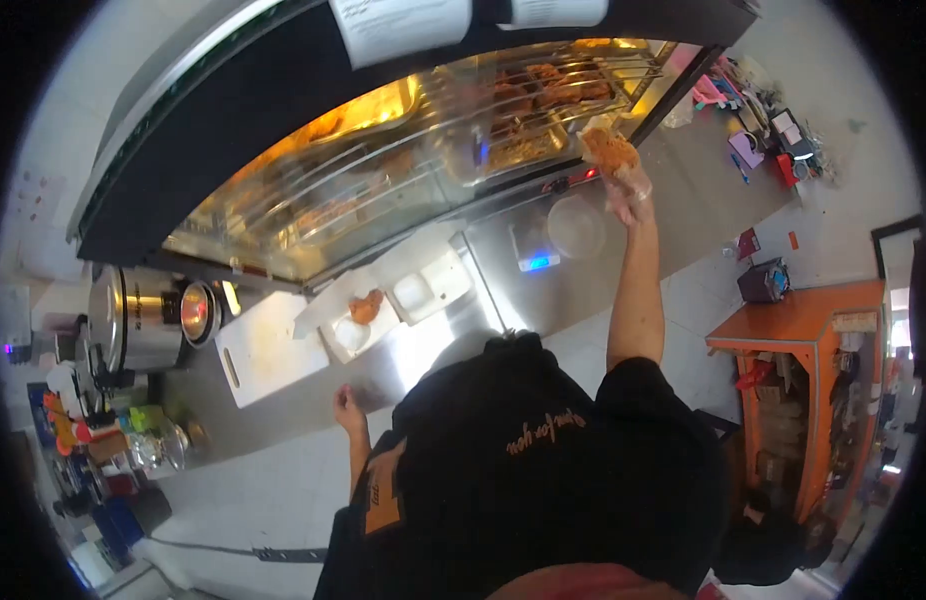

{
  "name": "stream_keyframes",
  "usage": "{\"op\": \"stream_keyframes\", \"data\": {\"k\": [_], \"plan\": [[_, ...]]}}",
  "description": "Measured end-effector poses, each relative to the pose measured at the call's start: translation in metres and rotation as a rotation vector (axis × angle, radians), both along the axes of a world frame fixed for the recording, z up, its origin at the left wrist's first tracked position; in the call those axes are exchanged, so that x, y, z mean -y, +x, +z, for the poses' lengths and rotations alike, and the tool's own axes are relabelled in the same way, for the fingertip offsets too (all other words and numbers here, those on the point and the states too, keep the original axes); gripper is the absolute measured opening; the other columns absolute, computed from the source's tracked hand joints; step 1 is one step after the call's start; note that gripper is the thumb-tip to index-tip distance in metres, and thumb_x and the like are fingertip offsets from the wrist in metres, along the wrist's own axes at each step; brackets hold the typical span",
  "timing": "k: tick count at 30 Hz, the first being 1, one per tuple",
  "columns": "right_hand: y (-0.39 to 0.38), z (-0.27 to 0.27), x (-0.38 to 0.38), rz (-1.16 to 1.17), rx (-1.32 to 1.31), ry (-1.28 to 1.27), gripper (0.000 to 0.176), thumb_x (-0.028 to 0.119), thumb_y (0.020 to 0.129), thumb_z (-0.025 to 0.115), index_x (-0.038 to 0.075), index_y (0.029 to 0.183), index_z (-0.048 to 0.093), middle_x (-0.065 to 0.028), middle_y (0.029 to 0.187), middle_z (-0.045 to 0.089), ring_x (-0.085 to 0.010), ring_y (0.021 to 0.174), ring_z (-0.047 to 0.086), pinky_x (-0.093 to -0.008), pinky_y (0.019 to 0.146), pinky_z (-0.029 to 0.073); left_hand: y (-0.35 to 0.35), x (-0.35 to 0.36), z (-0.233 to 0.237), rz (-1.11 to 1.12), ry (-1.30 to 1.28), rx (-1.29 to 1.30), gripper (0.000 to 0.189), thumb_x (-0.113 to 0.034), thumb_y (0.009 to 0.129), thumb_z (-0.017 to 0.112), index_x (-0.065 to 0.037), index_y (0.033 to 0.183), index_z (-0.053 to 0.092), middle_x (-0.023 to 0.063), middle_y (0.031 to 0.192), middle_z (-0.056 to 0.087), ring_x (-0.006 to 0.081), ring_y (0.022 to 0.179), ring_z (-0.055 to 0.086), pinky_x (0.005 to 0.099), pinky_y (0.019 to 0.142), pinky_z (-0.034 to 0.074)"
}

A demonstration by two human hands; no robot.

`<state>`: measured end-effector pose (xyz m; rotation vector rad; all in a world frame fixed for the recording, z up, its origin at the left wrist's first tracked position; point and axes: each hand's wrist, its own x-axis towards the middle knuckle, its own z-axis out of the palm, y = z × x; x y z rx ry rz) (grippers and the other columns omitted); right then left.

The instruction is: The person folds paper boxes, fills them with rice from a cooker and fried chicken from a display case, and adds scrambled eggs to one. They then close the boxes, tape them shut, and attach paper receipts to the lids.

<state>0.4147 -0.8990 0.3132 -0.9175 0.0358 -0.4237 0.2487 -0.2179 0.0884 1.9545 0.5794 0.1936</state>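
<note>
1. right hand (631,197), one o'clock, holds fried chicken (611,150) beside the display case (423,150).
2. left hand (349,408), eight o'clock, near the cutting board (271,350); cannot tell its grip.
3. white box (386,319), nine o'clock, contains another piece (365,306).

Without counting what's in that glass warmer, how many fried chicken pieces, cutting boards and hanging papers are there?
Fried chicken pieces: 2, one in the right hand, one boxed
Cutting board: 1
Hanging papers: 2
Total: 5
</note>
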Motion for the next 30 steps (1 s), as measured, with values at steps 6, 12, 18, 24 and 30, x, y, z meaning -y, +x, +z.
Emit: {"op": "stream_keyframes", "data": {"k": [6, 12, 18, 24, 30], "plan": [[-0.016, -0.029, -0.113, 0.397, -0.225, -0.293, 0.060, 0.004, 0.071, 0.074, 0.004, 0.127, 0.054, -0.0133, 0.120, 0.063, -0.0250, 0.110, 0.063, -0.0341, 0.094, 0.051, 0.006, -0.015, -0.005, -0.050, 0.099, -0.004, 0.032, -0.026, 0.093, 0.065, 0.003, 0.109, 0.067, 0.0157, 0.102, 0.069, 0.0233, 0.095, 0.063, 0.0355, 0.089, 0.048], [-0.015, -0.104, -0.262, 0.460, -0.313, -0.897, 0.035, 0.010, 0.080, 0.073, 0.001, 0.112, 0.062, -0.0108, 0.107, 0.070, -0.0184, 0.102, 0.065, -0.0325, 0.091, 0.052, 0.005, 0.004, 0.030, -0.027, 0.003, -0.054, 0.031, -0.024, 0.093, 0.063, 0.003, 0.109, 0.066, 0.0132, 0.102, 0.069, 0.0210, 0.098, 0.062, 0.0342, 0.090, 0.047], [-0.011, -0.079, -0.313, 0.124, -0.275, -1.368, 0.049, 0.031, 0.091, 0.066, 0.006, 0.131, 0.055, -0.0143, 0.132, 0.056, -0.0253, 0.130, 0.046, -0.0375, 0.111, 0.034, 0.043, 0.050, 0.141, -0.898, -0.521, -0.197, 0.027, -0.016, 0.095, 0.060, 0.001, 0.115, 0.065, 0.0092, 0.110, 0.067, 0.0188, 0.102, 0.060, 0.0320, 0.092, 0.046], [-0.031, -0.023, -0.419, 0.394, -0.060, -0.723, 0.035, 0.020, 0.096, 0.058, 0.007, 0.128, 0.059, -0.0128, 0.135, 0.054, -0.0271, 0.127, 0.050, -0.0367, 0.109, 0.036, 0.086, 0.138, 0.221, -0.851, -0.665, -0.148, 0.056, -0.004, 0.084, 0.055, -0.001, 0.138, 0.041, 0.0130, 0.121, 0.058, 0.0231, 0.113, 0.054, 0.0376, 0.101, 0.041], [-0.058, -0.012, -0.357, 0.929, -0.046, -0.881, 0.040, 0.014, 0.095, 0.059, 0.006, 0.135, 0.055, -0.0095, 0.142, 0.052, -0.0195, 0.123, 0.052, -0.0339, 0.103, 0.042, 0.089, 0.097, 0.223, -0.019, -1.437, 0.439, 0.062, -0.042, 0.088, 0.051, -0.013, 0.142, 0.041, 0.0127, 0.144, 0.041, 0.0273, 0.131, 0.037, 0.0459, 0.110, 0.031]]}}
